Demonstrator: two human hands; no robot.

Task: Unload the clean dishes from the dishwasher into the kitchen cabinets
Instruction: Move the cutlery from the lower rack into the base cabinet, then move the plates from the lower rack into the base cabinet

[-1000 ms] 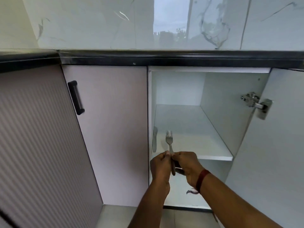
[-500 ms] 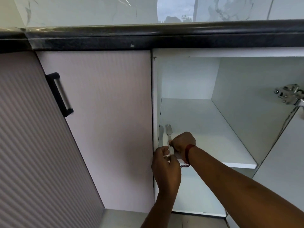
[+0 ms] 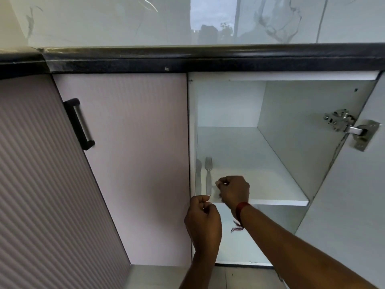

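A steel fork (image 3: 208,176) lies flat on the white shelf (image 3: 260,180) of the open lower cabinet, tines pointing to the back. A table knife (image 3: 198,174) lies beside it against the cabinet's left wall. My left hand (image 3: 203,220) is curled just below the shelf's front edge, its fingertips close to the end of the fork's handle. My right hand (image 3: 233,190) is curled over the shelf's front, just right of the fork's handle. I see nothing in either hand.
The cabinet door (image 3: 354,195) stands open at the right on a metal hinge (image 3: 345,126). To the left is a closed door with a black handle (image 3: 79,124). A dark countertop edge (image 3: 208,59) runs above, and the cabinet's bottom compartment opens below the shelf.
The fork was held upright in both hands in front of the shelf; now it lies on the shelf next to the knife, and both hands have come off it.
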